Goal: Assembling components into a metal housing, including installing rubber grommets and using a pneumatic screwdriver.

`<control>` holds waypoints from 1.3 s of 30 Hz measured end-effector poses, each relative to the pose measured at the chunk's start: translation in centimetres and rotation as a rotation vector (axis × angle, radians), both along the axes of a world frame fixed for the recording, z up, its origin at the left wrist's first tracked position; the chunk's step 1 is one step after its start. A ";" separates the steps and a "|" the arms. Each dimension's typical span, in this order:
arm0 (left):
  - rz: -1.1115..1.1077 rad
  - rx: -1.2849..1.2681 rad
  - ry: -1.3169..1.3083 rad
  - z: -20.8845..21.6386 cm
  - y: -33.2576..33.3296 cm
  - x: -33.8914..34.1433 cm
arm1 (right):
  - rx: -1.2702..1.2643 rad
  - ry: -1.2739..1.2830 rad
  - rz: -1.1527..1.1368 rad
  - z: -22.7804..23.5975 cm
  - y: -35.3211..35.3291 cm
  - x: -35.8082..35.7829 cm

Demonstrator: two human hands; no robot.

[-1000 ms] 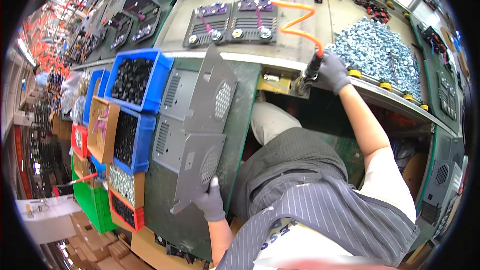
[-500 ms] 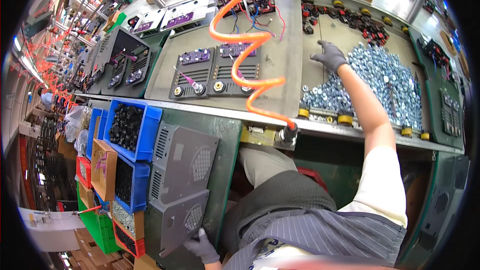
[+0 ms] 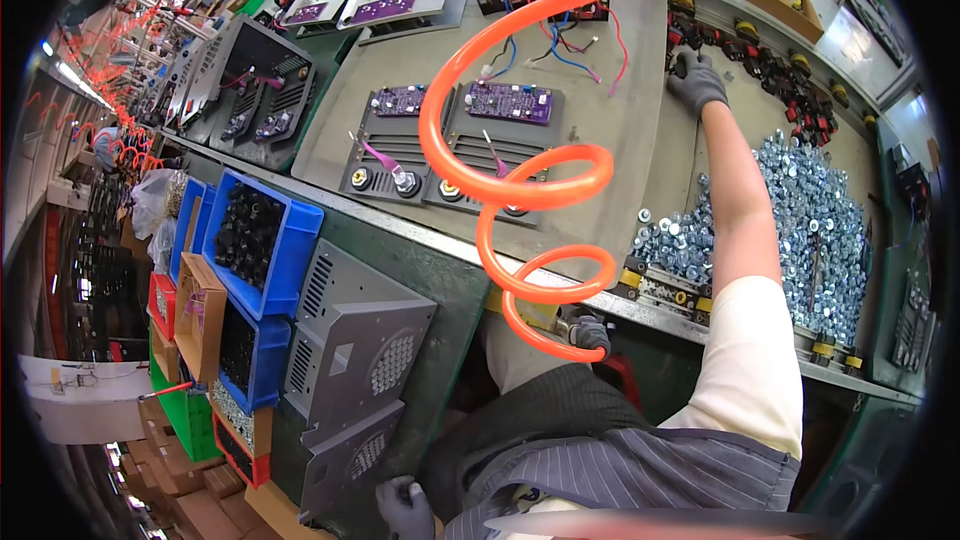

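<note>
My right hand (image 3: 697,82), in a grey glove, reaches to the far side of the bench. Its bent fingers are apart at the near end of a row of small red-and-black parts (image 3: 735,43); nothing shows in them. Beside my forearm spreads a heap of silvery screws (image 3: 815,230). My left hand (image 3: 405,510), also gloved, is low at the lower edge, its fingers curled in and nothing seen in them. Just beyond it stand grey perforated metal housings (image 3: 370,340), apart from the hand.
An orange coiled hose (image 3: 440,120) hangs in front of the bench. Behind it lie black slotted panels (image 3: 465,150) with purple circuit boards (image 3: 510,101). Blue bins (image 3: 285,260) of black parts stand at left, by a cardboard box (image 3: 205,315). Coloured wires (image 3: 570,55) trail at the back.
My right hand has moved farther away, from above the tray beside the screws to the red-and-black parts. My left hand has come off the housing's corner, and its fingers have curled. The view has shifted.
</note>
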State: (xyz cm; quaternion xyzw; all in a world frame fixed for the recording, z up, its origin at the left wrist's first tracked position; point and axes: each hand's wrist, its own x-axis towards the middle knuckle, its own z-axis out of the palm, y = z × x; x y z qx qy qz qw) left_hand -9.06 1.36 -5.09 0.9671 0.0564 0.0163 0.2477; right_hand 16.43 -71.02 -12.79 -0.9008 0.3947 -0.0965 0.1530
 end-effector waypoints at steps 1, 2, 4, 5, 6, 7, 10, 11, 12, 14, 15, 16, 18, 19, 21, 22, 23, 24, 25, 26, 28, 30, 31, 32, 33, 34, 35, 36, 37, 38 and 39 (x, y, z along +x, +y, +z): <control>0.012 0.005 0.036 0.5 -1.0 0.6 | 0.022 0.012 -0.010 0.4 0.9 -0.5; 0.010 0.006 0.040 0.9 -1.7 1.2 | 0.023 0.016 -0.012 0.9 1.4 -1.2; -0.197 -0.112 0.170 2.2 -3.7 2.3 | 0.161 0.086 0.087 1.6 1.9 -2.9; -0.251 -0.115 0.248 3.2 -5.2 3.1 | 0.152 0.034 0.105 1.4 1.7 -4.1; -0.240 -0.112 0.250 3.5 -6.1 3.7 | 0.156 0.036 0.115 1.6 2.2 -4.6; -0.334 -0.229 0.253 3.5 -6.6 4.1 | 0.235 -0.119 0.201 2.3 2.9 -5.8; -0.513 -0.526 0.357 4.5 -9.7 6.5 | 0.576 -0.456 0.440 8.4 10.1 -10.3; -0.537 -0.608 0.424 4.9 -11.1 7.4 | 0.739 -0.560 0.536 10.1 13.0 -12.1; -0.566 -0.696 0.497 5.0 -12.6 8.3 | 0.674 -0.537 0.636 12.1 16.0 -14.3; -0.742 -0.800 0.524 6.5 -15.7 9.9 | 0.578 -0.542 0.861 16.5 22.5 -17.9; -0.709 -0.910 0.579 6.9 -16.9 9.1 | 0.391 -0.575 0.972 17.7 25.3 -19.5; -0.743 -1.146 0.682 8.1 -18.7 8.9 | 0.358 -0.562 1.024 18.5 27.7 -20.7; -0.854 -1.214 0.705 9.5 -20.8 8.2 | 0.276 -0.588 1.031 18.9 32.1 -22.5; -0.877 -1.172 0.551 9.5 -21.3 7.9 | 0.237 -0.597 1.016 18.4 33.7 -22.8; -0.801 -1.170 0.466 9.5 -20.7 8.0 | 0.185 -0.639 1.036 17.8 35.7 -22.8; -0.702 -1.215 0.531 9.0 -19.8 8.2 | 0.346 -0.665 1.074 18.0 36.5 -23.0; -0.710 -1.228 0.415 8.5 -18.9 8.4 | 0.469 -0.701 1.075 17.5 37.3 -23.0; -0.658 -1.227 0.471 8.7 -17.5 8.1 | 0.592 -0.735 1.074 16.8 38.3 -22.8; -0.652 -1.238 0.502 9.3 -16.3 7.9 | 0.431 -0.866 1.090 16.2 39.1 -21.9; -0.650 -1.252 0.530 9.8 -15.4 7.6 | 0.652 -0.966 0.971 14.9 40.3 -21.3; -0.649 -1.222 0.421 10.2 -14.0 7.1 | 0.925 -0.920 0.865 15.3 41.8 -21.4; -0.656 -1.191 0.312 10.3 -12.8 7.1 | 0.826 -0.880 0.956 15.6 42.6 -20.6; -0.664 -1.125 0.243 10.1 -12.3 7.3 | 0.722 -0.833 1.021 15.7 43.0 -20.1; -0.671 -1.058 0.175 10.2 -11.8 7.4 | 0.719 -0.842 1.033 15.8 43.5 -19.6; -0.617 -1.013 0.193 10.6 -11.3 7.5 | 0.656 -0.934 1.061 15.8 44.0 -19.1; -0.623 -1.012 0.183 10.7 -10.7 7.8 | 0.589 -1.024 1.082 15.5 44.5 -18.5; -0.668 -0.878 0.135 10.8 -10.0 8.2 | 0.837 -1.078 0.973 14.9 45.3 -17.8; -0.708 -0.742 0.088 11.1 -9.2 8.5 | 0.800 -1.045 0.925 15.0 45.2 -16.7; -0.727 -0.682 0.212 13.0 -8.4 8.8 | 0.653 -0.916 0.911 15.8 44.6 -15.6; -0.758 -0.624 0.116 14.2 -8.0 9.2 | 0.509 -0.787 0.890 16.7 44.0 -14.6; -0.770 -0.548 -0.005 15.6 -7.5 9.8 | 0.503 -0.791 0.884 16.8 43.7 -13.4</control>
